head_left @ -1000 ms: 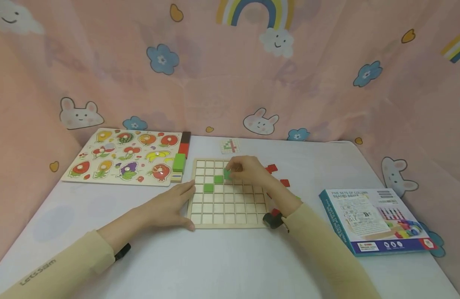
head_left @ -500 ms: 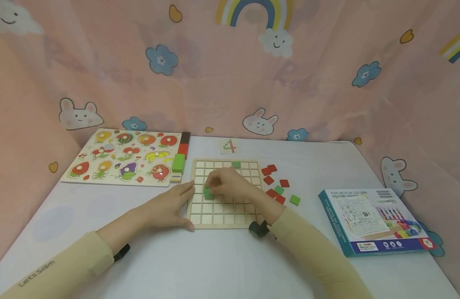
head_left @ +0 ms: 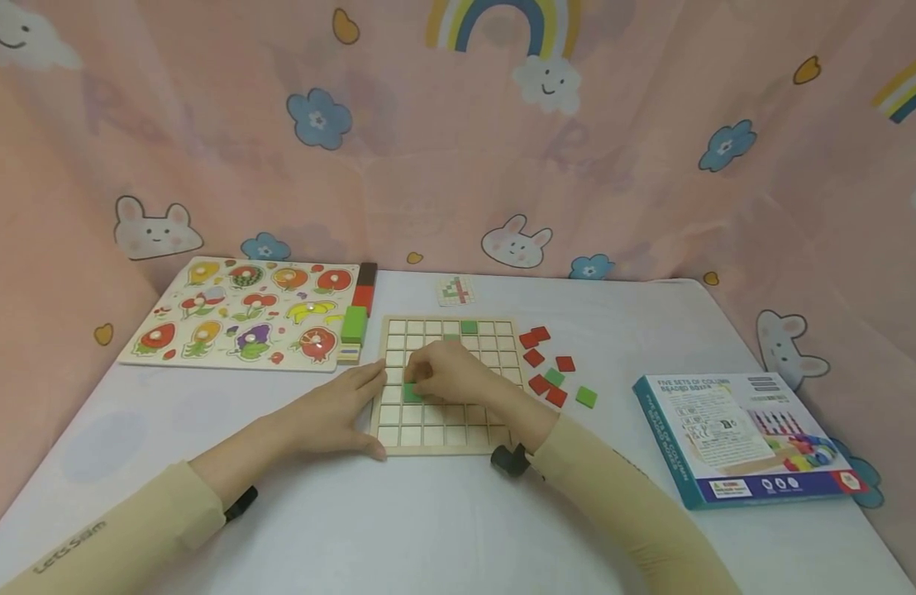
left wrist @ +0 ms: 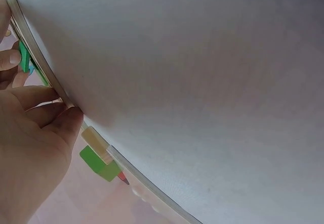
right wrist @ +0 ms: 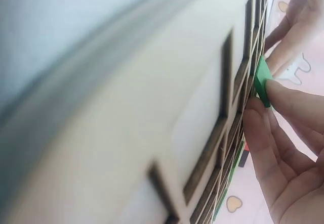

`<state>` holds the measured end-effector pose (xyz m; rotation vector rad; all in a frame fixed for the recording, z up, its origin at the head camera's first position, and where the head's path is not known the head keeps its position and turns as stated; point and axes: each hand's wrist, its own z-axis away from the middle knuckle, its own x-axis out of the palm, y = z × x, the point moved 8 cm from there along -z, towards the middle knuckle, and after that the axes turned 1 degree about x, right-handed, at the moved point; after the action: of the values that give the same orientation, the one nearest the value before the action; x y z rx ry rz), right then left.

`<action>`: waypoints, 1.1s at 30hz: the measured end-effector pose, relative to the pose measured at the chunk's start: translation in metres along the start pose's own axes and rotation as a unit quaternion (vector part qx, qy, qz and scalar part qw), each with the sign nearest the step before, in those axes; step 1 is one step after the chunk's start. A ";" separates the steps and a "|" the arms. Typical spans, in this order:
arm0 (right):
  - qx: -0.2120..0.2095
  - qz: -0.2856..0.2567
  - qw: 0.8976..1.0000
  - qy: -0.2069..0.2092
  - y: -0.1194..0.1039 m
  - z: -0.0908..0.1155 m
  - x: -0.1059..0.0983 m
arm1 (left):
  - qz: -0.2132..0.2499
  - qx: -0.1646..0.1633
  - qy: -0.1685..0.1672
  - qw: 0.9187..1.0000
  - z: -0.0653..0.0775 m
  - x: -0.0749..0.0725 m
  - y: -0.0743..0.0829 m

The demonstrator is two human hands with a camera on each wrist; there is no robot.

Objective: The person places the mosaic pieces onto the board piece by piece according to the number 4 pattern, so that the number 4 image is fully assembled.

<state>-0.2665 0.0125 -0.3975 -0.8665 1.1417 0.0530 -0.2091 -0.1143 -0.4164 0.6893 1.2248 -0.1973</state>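
Observation:
A square wooden grid board [head_left: 443, 452] lies on the table. My left hand [head_left: 330, 413] rests at its left edge, thumb at the near corner and fingers extended along the side. Above the board's left part, my right hand [head_left: 458, 376] pinches a small green tile [head_left: 411, 393] between thumb and fingers. The right wrist view shows this green tile [right wrist: 263, 81] tilted on edge against the grid. Another green tile [head_left: 469, 328] sits in a far-row cell, and part of one more [head_left: 452, 337] shows beside it. My right hand hides the cells beneath it.
Loose red tiles [head_left: 565, 364] and green tiles [head_left: 586, 397] lie right of the board. Behind it is a small pattern card [head_left: 455, 291]. A fruit puzzle board [head_left: 227, 364] and green block [head_left: 354, 325] stand left, a boxed toy [head_left: 748, 442] right.
My right hand has moved left and nearer across the board, with a green tile at its fingertips, uncovering a far-row green tile and the loose tiles. My left hand stays at the board's edge.

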 end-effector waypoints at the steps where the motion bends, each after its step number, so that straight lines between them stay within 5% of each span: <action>1: -0.001 0.001 1.000 0.000 0.000 0.000 0.000 | 0.000 0.000 0.000 1.000 0.000 0.000 0.000; 17: -0.001 0.017 1.000 0.004 0.008 0.006 -0.010 | 0.002 -0.004 -0.001 1.000 0.001 -0.001 0.001; 24: 0.011 0.018 1.000 0.011 0.044 0.029 -0.065 | 0.001 -0.012 -0.002 1.000 0.002 -0.002 0.001; 33: 0.094 0.034 0.995 -0.015 0.121 0.073 -0.108 | 0.006 -0.009 -0.004 1.000 0.002 -0.001 0.001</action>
<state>-0.3142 0.1818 -0.3695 -0.6577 1.1278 0.0129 -0.2077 -0.1149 -0.4148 0.6793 1.2140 -0.1794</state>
